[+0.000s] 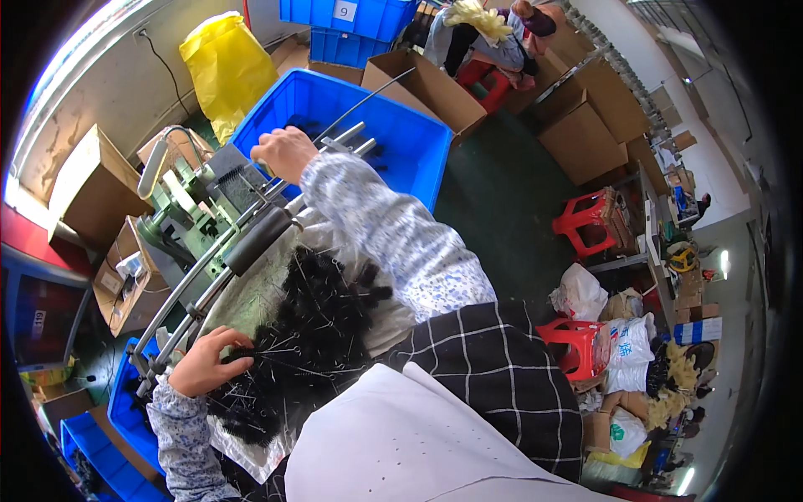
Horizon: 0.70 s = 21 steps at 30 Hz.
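Observation:
A heap of small black bristle brushes with thin wire stems (pixel 314 322) lies on a pale cloth (pixel 242 303) over my lap. My left hand (pixel 209 364) is at the heap's left edge, thumb and fingers apart, with dark bristles just beside the fingertips. Stretched out ahead, my right hand (pixel 286 155) is closed, its fingers curled beside the metal rods of a green bench machine (pixel 196 209); what lies in its grip is too small to make out. A dark padded roller (pixel 261 240) on the machine's frame runs between my two hands.
A blue bin (pixel 431 159) holding black brushes stands beyond my right hand. Another blue bin (pixel 125 410) is at the left. Cardboard boxes (pixel 422 88), a yellow sack (pixel 226 71) and red stools (pixel 585 224) stand around. Another person (pixel 493 42) sits at the back.

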{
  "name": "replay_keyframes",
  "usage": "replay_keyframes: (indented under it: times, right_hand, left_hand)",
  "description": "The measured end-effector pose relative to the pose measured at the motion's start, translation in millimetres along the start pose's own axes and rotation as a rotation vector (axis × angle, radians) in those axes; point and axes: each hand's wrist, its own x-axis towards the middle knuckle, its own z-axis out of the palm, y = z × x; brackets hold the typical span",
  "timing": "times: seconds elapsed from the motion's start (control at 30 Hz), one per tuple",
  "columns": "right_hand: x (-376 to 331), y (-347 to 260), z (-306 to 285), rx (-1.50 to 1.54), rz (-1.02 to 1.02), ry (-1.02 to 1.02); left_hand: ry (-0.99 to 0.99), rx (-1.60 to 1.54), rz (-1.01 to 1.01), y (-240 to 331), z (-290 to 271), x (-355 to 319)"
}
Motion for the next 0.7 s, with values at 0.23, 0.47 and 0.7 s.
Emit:
replay_keyframes:
  times: [0.23,0.47,0.7]
  right_hand:
    - [-100.1,-41.1,-26.4,0.652,-0.098,0.04]
    - [-144.7,-68.0,-44.5,0.771,-0.012,0.03]
    - [-158.9,-91.1,-51.6,0.963,-0.108,-0.032]
  left_hand:
    - [0.422,-0.296,0.011,30.5,12.3,31.3]
    - [0.586,-0.596,-0.014,41.2,24.3,54.5]
    - [0.527,-0.726,0.097,69.6,37.1,55.0]
